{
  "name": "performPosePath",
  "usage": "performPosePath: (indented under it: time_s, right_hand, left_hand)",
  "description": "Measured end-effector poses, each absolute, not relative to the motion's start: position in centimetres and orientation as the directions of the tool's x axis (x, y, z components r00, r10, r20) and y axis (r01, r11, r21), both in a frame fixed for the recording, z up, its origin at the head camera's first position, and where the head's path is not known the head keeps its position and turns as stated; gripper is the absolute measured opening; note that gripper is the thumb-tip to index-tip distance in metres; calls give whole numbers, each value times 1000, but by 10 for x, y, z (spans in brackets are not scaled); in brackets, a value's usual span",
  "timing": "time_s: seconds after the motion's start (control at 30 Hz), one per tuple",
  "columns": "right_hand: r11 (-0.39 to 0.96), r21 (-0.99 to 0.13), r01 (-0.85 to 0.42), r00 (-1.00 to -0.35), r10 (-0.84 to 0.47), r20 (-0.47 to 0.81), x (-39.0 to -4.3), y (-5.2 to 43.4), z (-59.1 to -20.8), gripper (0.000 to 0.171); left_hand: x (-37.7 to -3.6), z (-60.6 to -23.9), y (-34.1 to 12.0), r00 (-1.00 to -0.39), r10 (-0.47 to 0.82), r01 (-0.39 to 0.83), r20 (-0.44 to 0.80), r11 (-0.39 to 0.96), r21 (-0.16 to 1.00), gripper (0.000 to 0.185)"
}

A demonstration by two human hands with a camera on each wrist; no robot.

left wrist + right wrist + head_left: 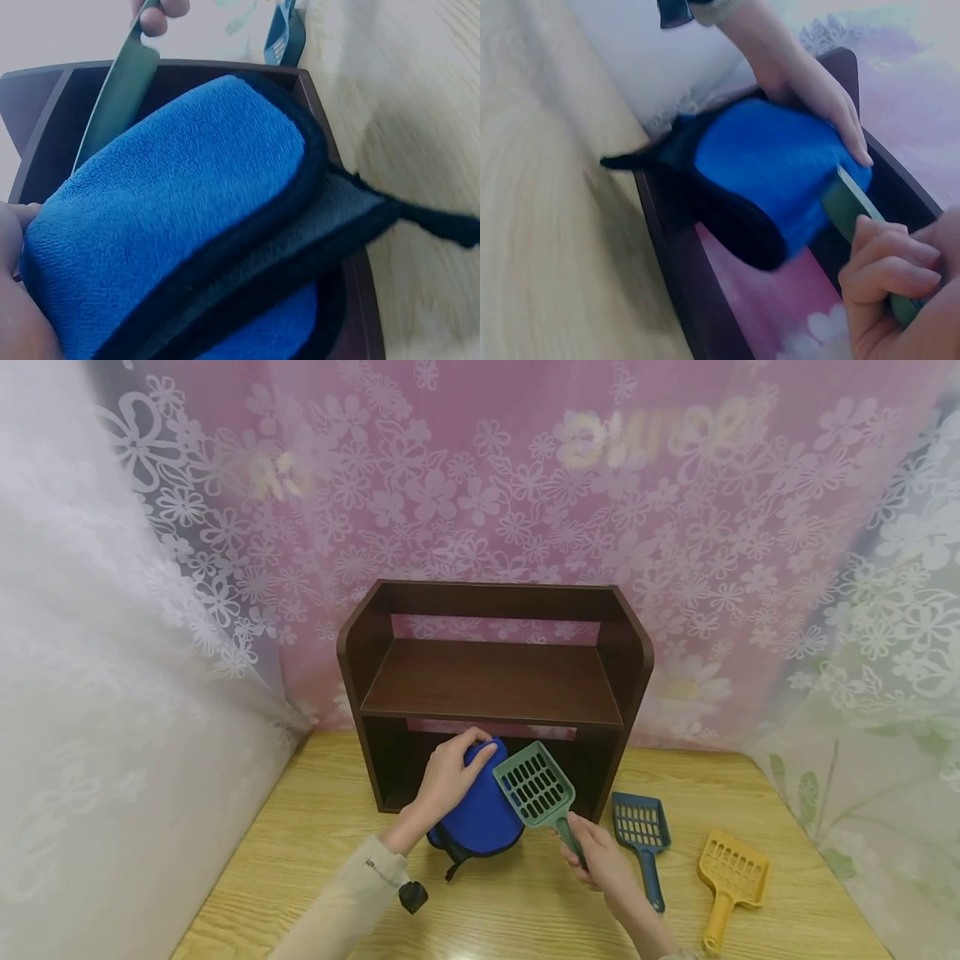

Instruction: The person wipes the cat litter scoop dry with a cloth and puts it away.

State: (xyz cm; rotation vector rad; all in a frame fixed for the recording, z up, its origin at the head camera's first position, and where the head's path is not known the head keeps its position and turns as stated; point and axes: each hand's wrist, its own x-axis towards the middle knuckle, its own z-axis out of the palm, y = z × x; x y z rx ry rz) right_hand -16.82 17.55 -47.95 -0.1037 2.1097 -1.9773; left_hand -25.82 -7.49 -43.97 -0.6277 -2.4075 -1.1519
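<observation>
The right hand (603,857) has its fingers (889,262) curled tight round the handle of a green slotted plastic scoop (538,789), while the left hand (448,777) lies over the top of a blue fleece pouch with black trim (478,814), its fingers (847,127) bent over the upper edge and gripping it. The pouch stands on the pale wooden bench (525,902) at the open front of a dark brown wooden shelf unit (495,681), near the bench's far edge and about midway between its left and right edges. The scoop's long axis runs on a slant: handle down towards the person and the near right, slotted head up and away to the left, its rim touching the pouch's upper right side just beside the left fingertips. To do the work well, the left hand should probably keep the soft pouch steady and its opening spread, so the scoop head meets it squarely and does not push it back under the shelf. A dark blue slotted scoop (641,839) and a yellow slotted scoop (731,877) lie flat towards the bench's right edge, handles pointing to the near edge, heads away.
</observation>
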Motion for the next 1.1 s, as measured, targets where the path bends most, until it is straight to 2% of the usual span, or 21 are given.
performPosePath:
  time_s: [0.37,0.63,0.83,1.1]
  right_hand:
    - [-111,-973,204,-974,-124,-190,-150,140,-492,48]
    - [-183,-945,272,-952,-191,-237,-145,135,-490,47]
    - [-250,-922,296,-935,-271,-227,-147,133,-485,43]
    - [-411,-865,287,-950,-240,-201,-147,122,-483,38]
  left_hand:
    - [-256,-453,-59,-841,76,474,536,583,660,25]
    - [-253,-456,-53,-839,40,452,543,608,653,23]
    - [-252,-459,-51,-830,-4,439,558,611,658,21]
    - [-246,-462,-42,-832,-68,435,550,536,724,24]
